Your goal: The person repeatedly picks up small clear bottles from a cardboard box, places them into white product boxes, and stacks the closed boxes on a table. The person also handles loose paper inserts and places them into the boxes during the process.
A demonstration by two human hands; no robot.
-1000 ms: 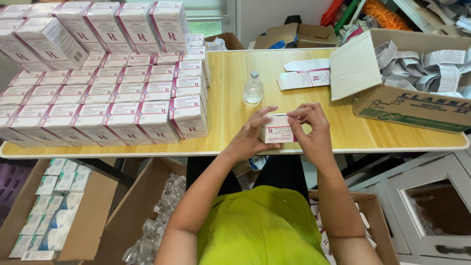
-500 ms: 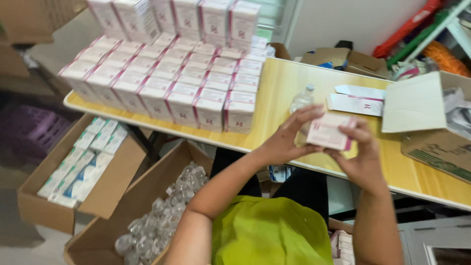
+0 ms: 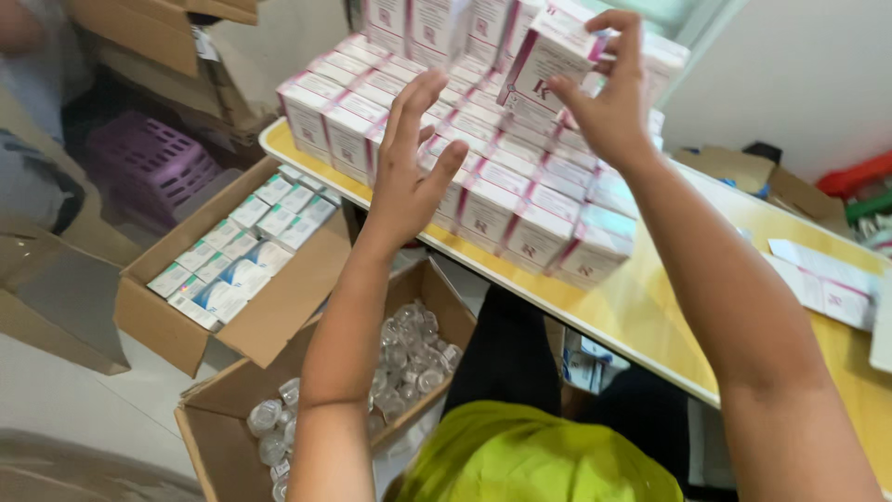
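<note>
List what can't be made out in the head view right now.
- Top rows of the stacked pink-and-white boxes: cut off by the upper edge and partly covered by the left hand and right hand.
- Held box: motion-blurred; its far side is hidden by the fingers.
- Carton of clear vials: part lies behind the left forearm.
- Yellow table: far right end runs out of frame.

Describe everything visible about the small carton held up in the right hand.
The small carton is a white cardboard box with pink-purple edging and a printed mark on its face. It looks closed and undamaged. It is tilted, raised above the stacked rows of matching boxes on the yellow table. The right hand pinches it at its right side; the open left hand is apart from it.
</note>
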